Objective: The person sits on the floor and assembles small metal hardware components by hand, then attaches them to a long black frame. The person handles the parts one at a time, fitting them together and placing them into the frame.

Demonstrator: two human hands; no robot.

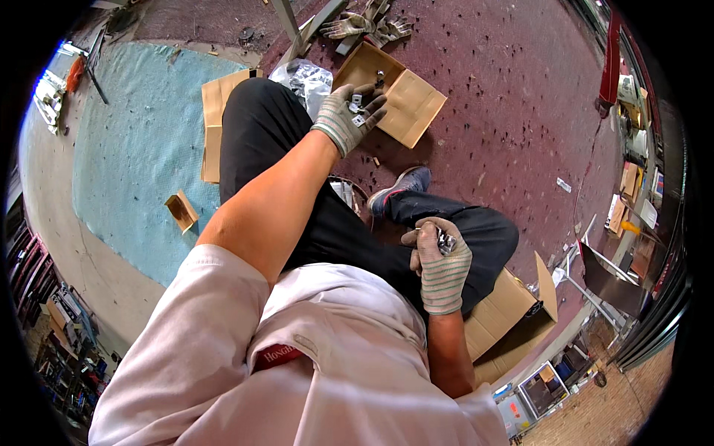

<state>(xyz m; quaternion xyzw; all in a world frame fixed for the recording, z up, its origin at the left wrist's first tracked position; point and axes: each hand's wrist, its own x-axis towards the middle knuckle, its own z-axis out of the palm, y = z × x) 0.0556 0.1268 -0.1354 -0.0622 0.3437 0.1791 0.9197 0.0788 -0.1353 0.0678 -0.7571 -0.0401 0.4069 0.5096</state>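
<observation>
Both hands wear striped knit gloves with dark palms. My left hand (346, 123) is turned palm up beside an open brown cardboard box (411, 111), its fingers partly spread. Several small silvery metal pieces (358, 120) rest on that palm and fingers; their exact kind is too small to tell. Inside the box lie a few small dark pieces (380, 76). Over my bent right leg, my right hand (444, 260) is closed around a cluster of small shiny metal pieces (446, 242). The fingers partly hide this cluster.
Clear plastic bag (305, 80) and loose work gloves (368, 30) lie near the box. Cardboard boxes stand by my left leg (212, 123) and right leg (500, 316). A small open carton (181, 211) sits on the teal mat (126, 149). Small dark bits dot the reddish floor (520, 134).
</observation>
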